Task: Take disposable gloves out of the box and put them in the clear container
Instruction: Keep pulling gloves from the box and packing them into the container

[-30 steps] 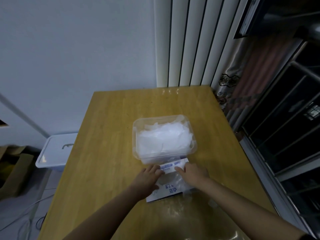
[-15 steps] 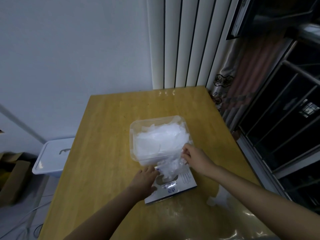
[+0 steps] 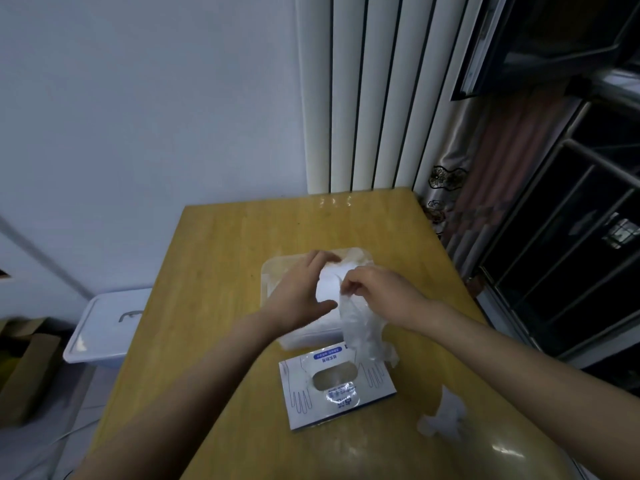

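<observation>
A clear plastic container [image 3: 268,271] stands mid-table, filled with a white pile of disposable gloves [image 3: 328,283]. My right hand [image 3: 381,292] pinches one thin clear glove [image 3: 362,329], which hangs down over the container's near edge toward the box. The flat white and blue glove box [image 3: 301,389] lies just in front of the container, its oval opening facing up. My left hand [image 3: 299,289] reaches over the container with its fingers stretched out, resting on the pile beside the held glove.
The wooden table [image 3: 225,265] runs back to white vertical slats [image 3: 363,98]. A crumpled clear film [image 3: 443,415] lies on the table to the right of the box. A white lidded bin [image 3: 104,323] and a cardboard box [image 3: 27,368] sit on the floor at the left.
My right hand has lifted the glove out of the box and up to the container. My left hand has left the box and moved forward over the pile.
</observation>
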The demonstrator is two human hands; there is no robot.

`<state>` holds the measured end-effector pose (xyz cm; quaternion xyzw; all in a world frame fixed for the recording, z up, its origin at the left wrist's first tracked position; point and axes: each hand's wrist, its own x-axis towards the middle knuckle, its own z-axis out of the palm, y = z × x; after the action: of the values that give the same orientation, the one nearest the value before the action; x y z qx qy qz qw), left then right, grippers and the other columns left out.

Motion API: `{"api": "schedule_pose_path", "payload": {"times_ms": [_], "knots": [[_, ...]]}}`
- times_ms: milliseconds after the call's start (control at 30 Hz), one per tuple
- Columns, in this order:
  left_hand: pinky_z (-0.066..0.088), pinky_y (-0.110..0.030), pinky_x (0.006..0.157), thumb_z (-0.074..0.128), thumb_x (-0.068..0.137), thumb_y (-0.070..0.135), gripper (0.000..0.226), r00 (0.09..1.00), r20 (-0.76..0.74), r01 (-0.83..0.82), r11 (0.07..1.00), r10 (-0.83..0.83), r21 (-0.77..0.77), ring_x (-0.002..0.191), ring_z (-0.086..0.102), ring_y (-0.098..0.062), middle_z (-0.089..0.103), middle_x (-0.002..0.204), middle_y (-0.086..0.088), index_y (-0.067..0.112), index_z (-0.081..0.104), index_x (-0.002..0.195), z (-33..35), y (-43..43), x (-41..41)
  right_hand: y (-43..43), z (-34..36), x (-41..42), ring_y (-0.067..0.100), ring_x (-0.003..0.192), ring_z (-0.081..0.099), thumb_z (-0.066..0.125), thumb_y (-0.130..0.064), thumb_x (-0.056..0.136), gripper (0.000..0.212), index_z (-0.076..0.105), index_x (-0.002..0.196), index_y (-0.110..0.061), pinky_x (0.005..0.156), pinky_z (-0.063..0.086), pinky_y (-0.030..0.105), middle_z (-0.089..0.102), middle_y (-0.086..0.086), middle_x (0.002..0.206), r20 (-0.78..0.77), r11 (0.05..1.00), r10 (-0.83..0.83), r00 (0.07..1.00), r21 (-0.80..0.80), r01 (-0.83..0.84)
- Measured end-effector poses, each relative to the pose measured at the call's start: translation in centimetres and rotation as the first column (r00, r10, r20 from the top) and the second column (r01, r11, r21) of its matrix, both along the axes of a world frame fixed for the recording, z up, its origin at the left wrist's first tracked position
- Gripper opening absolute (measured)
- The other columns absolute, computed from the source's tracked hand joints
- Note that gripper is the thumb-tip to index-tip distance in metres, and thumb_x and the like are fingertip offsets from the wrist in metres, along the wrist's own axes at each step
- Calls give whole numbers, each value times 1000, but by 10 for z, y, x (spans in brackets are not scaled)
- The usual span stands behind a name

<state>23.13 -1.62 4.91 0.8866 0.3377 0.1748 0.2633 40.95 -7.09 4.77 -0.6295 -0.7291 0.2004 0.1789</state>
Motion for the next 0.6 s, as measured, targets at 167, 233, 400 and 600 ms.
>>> {"api": "schedule_pose_path", "payload": {"times_ms": [167,233,400,600], "knots": [[34,-5,61,72,79,17,38,990,-131,43,999,-47,-32,70,50,2,59,99,14,21,59,114,8,20,9,7,11,-4,6,90,56,51,2,92,24,67,99,-14,79,43,14,65,-1,100,-84,998,10,996,60,-5],[34,-5,60,67,84,20,15,979,-204,-3,999,11,39,66,49,4,64,92,9,20,66,99,6,26,7,10,11,1,5,89,54,52,3,92,23,66,101,-12,76,40,9,65,-1,102,-98,999,-2,995,54,7],[46,-29,73,67,86,28,10,974,-216,-55,997,64,47,83,56,-16,53,97,7,23,59,86,4,39,9,18,9,15,10,94,59,54,2,92,24,63,101,-18,84,50,22,63,-3,107,-117,997,-72,991,-46,67],[32,-16,51,64,87,14,24,993,-56,-112,992,108,-57,60,46,-4,55,83,7,19,42,96,24,54,16,44,27,17,3,84,56,57,0,91,17,67,95,-14,70,39,3,66,-3,95,-151,991,-113,982,47,122]]}}
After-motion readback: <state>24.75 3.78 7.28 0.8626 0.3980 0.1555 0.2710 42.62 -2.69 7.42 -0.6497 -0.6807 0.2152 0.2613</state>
